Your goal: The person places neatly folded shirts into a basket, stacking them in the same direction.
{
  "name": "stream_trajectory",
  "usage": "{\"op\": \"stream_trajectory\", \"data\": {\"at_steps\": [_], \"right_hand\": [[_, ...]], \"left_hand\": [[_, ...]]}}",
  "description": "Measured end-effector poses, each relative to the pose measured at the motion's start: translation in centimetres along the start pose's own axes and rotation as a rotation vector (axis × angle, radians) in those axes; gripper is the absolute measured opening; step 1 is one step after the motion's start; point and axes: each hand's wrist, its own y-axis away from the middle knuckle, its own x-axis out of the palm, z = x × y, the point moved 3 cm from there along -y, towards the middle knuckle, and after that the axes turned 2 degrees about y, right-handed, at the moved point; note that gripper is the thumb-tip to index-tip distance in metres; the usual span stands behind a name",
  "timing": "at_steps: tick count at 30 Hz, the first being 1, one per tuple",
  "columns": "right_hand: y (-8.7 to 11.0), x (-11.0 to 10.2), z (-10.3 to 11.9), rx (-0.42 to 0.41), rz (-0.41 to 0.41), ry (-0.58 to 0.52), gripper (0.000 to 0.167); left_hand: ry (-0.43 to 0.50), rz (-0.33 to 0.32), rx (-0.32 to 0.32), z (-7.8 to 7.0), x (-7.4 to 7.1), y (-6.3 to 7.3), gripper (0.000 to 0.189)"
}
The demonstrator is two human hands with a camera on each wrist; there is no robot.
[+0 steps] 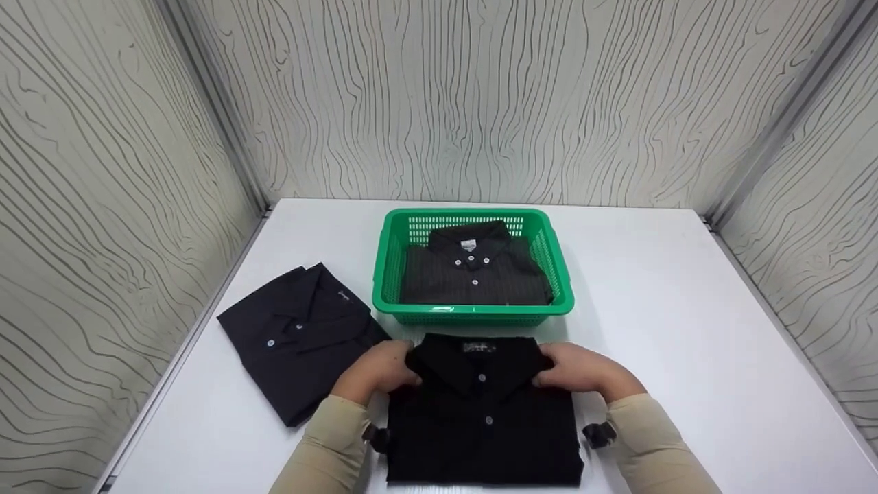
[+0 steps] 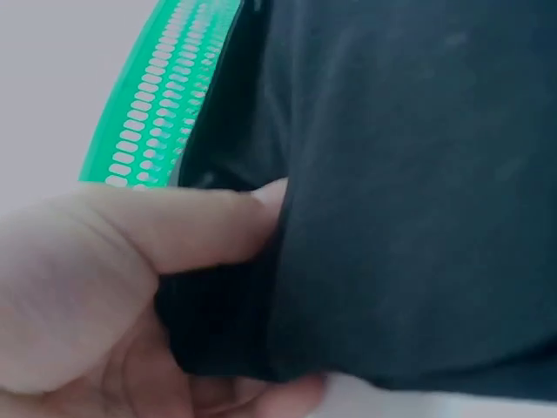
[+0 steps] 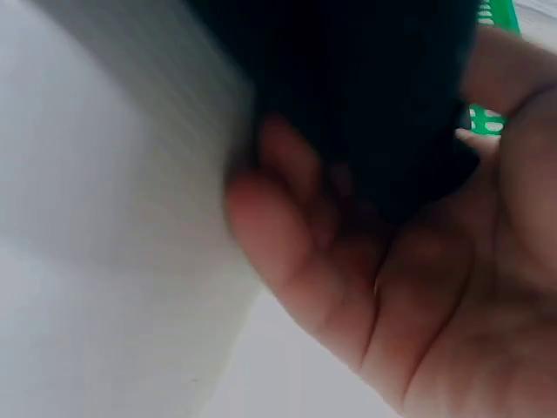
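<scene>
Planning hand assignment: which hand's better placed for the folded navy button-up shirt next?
Left, likely: the left hand is beside the navy shirt; the right hand is across the folded black button-up shirt that both grip.

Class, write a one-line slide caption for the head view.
Left hand and right hand grip a folded black shirt near a green basket holding a striped shirt; a third shirt lies at left.

Head cam looks fwd & down over the tabletop (image 1: 686,302). L wrist cam is v. close to L fingers (image 2: 157,370), R wrist cam ditto R fingers (image 3: 270,231); both share black shirt (image 1: 480,442) & a bit of green basket (image 1: 411,310) w/ head view.
</scene>
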Motion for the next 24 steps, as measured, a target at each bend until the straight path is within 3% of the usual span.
{"op": "stream_trajectory", "data": {"at_steps": [6, 10, 13, 18, 24], "right_hand": [[1.0, -0.1, -0.5, 0.062, 0.101, -0.271, 0.07], [1.5, -0.2, -0.6, 0.067, 0.126, -0.344, 0.083], [1.8, -0.2, -0.5, 0.054, 0.167, -0.402, 0.085], [2.1, -0.2, -0.4, 0.026, 0.203, -0.466, 0.082], [3.0, -1.0, 0.2, -0.029, 0.213, -0.513, 0.075]], "left_hand": [[0.142, 0.101, 0.076, 0.4, -0.6, 0.3, 0.069], [0.215, 0.174, 0.103, 0.7, -0.9, 0.5, 0.084], [0.274, 0.212, 0.116, 0.9, -0.9, 0.7, 0.086], [0.316, 0.221, 0.148, 1.1, -1.0, 0.7, 0.084], [0.366, 0.253, 0.216, 0.4, -2.1, 1.3, 0.079]]}}
